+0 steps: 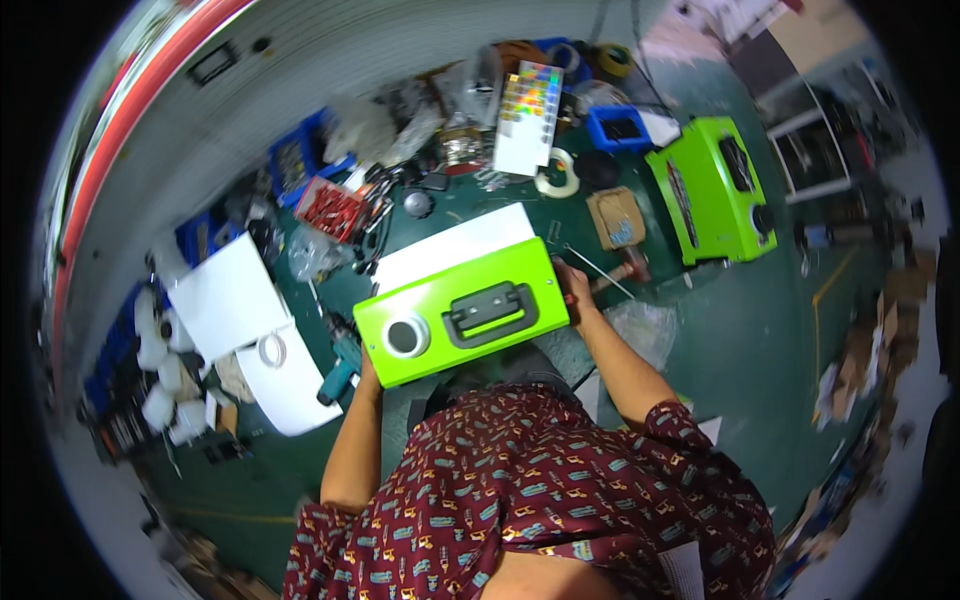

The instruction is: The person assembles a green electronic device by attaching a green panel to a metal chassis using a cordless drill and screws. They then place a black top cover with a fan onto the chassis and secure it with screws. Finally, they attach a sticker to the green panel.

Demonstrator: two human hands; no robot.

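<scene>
Between my two hands is a bright green metal case (440, 285) with a dark grey folding carry handle (490, 315) on top. A round silver-rimmed opening (406, 336) sits near its left end. My left hand (370, 375) grips the left end, its fingers mostly hidden by the case. At the other end my right hand (574, 294) is closed round the right side, fingers partly out of sight. The case is tilted, its right end farther from me, over the near edge of a white sheet (470, 240).
A teal cordless drill (342, 370) lies left of the case. Another green case (705, 190) stands at the right. A red bin of small parts (332, 208), blue bins (618, 128), a tape roll (558, 174), a hammer (625, 270) and white boards (230, 297) lie around.
</scene>
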